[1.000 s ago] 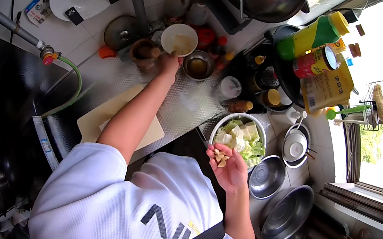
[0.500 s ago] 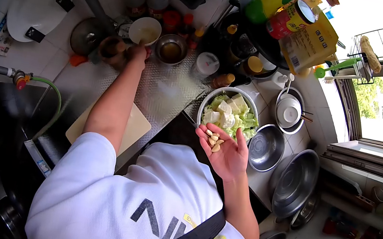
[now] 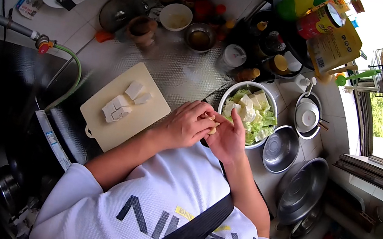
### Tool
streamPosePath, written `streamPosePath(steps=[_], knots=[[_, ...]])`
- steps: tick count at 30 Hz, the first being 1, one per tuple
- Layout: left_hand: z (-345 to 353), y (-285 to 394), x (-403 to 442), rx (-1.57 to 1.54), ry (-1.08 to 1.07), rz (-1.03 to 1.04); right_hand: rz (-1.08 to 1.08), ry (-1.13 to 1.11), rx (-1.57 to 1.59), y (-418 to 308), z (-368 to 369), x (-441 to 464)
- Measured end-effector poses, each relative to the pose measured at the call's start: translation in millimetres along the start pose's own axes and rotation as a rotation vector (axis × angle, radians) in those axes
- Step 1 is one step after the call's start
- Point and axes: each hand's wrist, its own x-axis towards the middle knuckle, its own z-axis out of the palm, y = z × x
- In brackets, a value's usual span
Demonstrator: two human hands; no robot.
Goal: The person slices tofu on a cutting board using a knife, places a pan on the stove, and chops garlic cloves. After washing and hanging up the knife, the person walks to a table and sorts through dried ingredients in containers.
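Note:
Peeled garlic cloves [image 3: 213,129] lie in the cupped palm of my right hand [image 3: 226,138], whose thumb is raised. My left hand [image 3: 188,123] reaches over this palm, its fingertips pinched on a clove; the fingers partly hide the cloves. Just beyond my right hand is a white-rimmed bowl [image 3: 224,99] of cut cabbage and pale tofu-like chunks. To the left of my left hand, a cream cutting board [image 3: 144,113] bears white blocks [image 3: 116,109], cut into pieces.
Along the back stand a wooden mortar [image 3: 141,31], a white bowl [image 3: 175,17], a metal bowl of dark liquid [image 3: 200,37] and several bottles. Metal basins [image 3: 281,149] are at right, below a window. A hose [image 3: 75,83] curves at left.
My left hand has come back from the white bowl by the mortar to the garlic in my right palm. The cutting board and its white blocks are now uncovered.

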Motion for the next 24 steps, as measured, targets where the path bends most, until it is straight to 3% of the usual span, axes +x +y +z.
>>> streamPosePath(steps=[4,10,13,19,24], knots=[[-9,0,-10,0.047,-0.035,-0.079,0.036,0.022,-0.072,7,7,6],[-19,4,-20,-0.159,0.006,-0.25,0.071,-0.032,-0.087,17,13,10],[-16,-3,-22,-0.029,0.068,-0.148,0.06,0.009,-0.079,18,14,9],[-17,5,-18,-0.012,-0.018,-0.296,0.055,0.028,-0.085,18,9,7],[-16,-1,-15,0.038,-0.039,-0.199,0.055,0.028,-0.083,19,0,7]])
